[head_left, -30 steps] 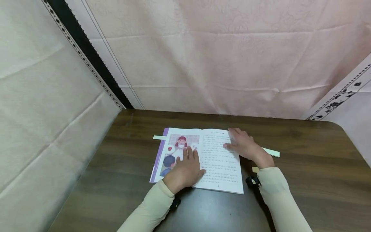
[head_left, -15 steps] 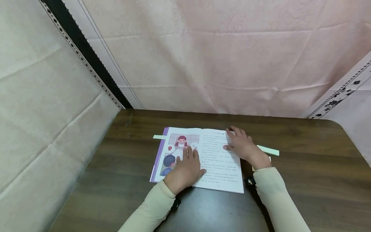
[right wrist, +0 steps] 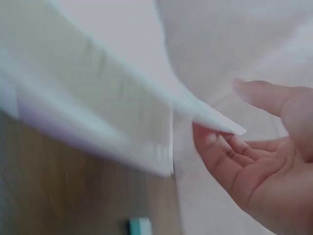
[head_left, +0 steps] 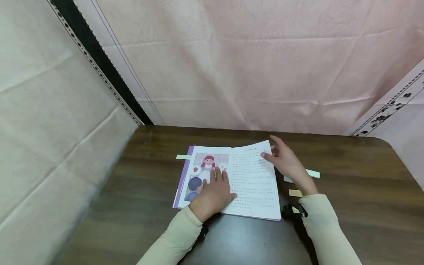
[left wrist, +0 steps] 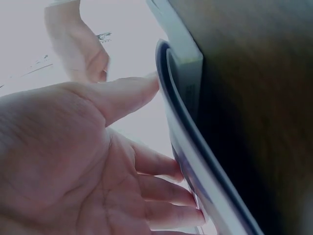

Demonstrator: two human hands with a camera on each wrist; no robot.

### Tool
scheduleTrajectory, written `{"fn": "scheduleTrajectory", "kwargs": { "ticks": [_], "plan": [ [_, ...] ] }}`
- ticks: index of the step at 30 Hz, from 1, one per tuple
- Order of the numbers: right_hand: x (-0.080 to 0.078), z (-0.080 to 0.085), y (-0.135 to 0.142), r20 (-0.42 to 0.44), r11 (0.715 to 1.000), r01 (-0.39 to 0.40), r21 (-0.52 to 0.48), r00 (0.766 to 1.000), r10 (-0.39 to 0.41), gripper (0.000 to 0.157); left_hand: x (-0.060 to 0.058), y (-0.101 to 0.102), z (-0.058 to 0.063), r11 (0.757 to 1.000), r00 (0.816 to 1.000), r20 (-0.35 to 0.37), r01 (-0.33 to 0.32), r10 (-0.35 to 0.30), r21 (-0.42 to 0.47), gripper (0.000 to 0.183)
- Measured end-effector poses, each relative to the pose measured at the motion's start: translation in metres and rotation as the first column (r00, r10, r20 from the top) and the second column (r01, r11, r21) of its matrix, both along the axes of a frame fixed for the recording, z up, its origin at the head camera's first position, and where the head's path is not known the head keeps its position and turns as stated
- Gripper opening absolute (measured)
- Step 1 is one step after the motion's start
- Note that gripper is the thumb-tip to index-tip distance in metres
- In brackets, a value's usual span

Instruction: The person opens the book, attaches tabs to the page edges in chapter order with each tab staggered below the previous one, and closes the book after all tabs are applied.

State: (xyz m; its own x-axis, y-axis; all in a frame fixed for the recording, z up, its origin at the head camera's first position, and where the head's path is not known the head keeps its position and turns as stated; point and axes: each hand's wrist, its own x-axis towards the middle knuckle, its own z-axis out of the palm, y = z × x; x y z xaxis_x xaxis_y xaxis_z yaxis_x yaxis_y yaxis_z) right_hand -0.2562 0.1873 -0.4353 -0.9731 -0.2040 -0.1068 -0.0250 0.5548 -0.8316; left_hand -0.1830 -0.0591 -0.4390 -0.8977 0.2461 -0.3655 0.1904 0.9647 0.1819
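Observation:
An open book (head_left: pixel 251 173) with a purple cover edge lies on the table, a picture on its left page and lines of text on its right page. My left hand (head_left: pixel 213 193) rests on the lower middle of the book, fingers spread. In the left wrist view that hand's thumb and fingertips touch the paper. At the upper right corner, a page (right wrist: pixel 205 110) is raised and bends upward. Under this corner are the bent fingers of my right hand (right wrist: pixel 264 161), while its thumb stands apart above the paper in the right wrist view.
A pale green strip (head_left: pixel 183 157) juts past the book's left edge. On the table (head_left: pixel 357 184), right of the book, lie another pale green strip (head_left: pixel 313 173) and a small yellow piece (head_left: pixel 295 193). Pale cloth (head_left: pixel 265 73) hangs behind the table.
My right hand has gone from lying on the right page to having its fingers beneath the upper corner, which has lifted. The left hand has stayed nearly still.

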Motion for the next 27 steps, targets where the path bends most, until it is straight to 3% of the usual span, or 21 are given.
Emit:
{"fn": "scheduleTrajectory", "kwargs": {
  "ticks": [5,9,13,15,19,20,21,23,25,27],
  "plan": [
    [0.025,-0.003,0.006,0.224,0.960,0.059,-0.273,0.975,0.003,0.065,0.001,0.005,-0.001,1.000,1.000,0.011,-0.013,0.013,0.021,0.087],
    [0.039,-0.013,-0.006,0.297,0.938,0.087,-0.336,0.955,0.018,0.056,0.002,0.005,0.001,1.000,0.999,-0.034,-0.021,0.020,-0.022,0.086],
    [0.043,-0.021,-0.015,0.312,0.930,0.139,-0.340,0.950,-0.028,0.048,0.007,0.007,0.003,0.992,0.983,-0.175,0.036,-0.057,-0.118,0.080],
    [0.042,-0.023,-0.016,0.313,0.925,0.166,-0.341,0.948,-0.055,0.046,0.012,0.010,0.004,0.979,0.946,-0.297,0.075,-0.130,-0.187,0.070],
    [0.041,-0.024,-0.018,0.325,0.921,0.179,-0.346,0.944,-0.061,0.045,0.023,0.016,0.004,0.962,0.826,-0.516,0.105,-0.226,-0.254,0.024],
    [0.041,-0.025,-0.018,0.329,0.920,0.182,-0.347,0.942,-0.062,0.045,0.025,0.017,0.004,0.964,0.809,-0.542,0.111,-0.230,-0.243,0.015],
    [0.041,-0.024,-0.018,0.332,0.918,0.187,-0.350,0.941,-0.065,0.046,0.027,0.018,0.005,0.967,0.806,-0.547,0.120,-0.227,-0.225,0.008],
    [0.042,-0.024,-0.018,0.334,0.915,0.196,-0.353,0.940,-0.072,0.050,0.027,0.018,0.005,0.975,0.820,-0.532,0.136,-0.210,-0.176,0.006],
    [0.043,-0.023,-0.016,0.325,0.909,0.195,-0.368,0.943,-0.071,0.059,0.025,0.017,0.006,0.983,0.856,-0.484,0.144,-0.183,-0.117,0.006],
    [0.045,-0.022,-0.015,0.298,0.899,0.169,-0.403,0.953,-0.045,0.070,0.021,0.015,0.007,0.988,0.896,-0.417,0.149,-0.152,-0.039,0.018]
  ]
}}
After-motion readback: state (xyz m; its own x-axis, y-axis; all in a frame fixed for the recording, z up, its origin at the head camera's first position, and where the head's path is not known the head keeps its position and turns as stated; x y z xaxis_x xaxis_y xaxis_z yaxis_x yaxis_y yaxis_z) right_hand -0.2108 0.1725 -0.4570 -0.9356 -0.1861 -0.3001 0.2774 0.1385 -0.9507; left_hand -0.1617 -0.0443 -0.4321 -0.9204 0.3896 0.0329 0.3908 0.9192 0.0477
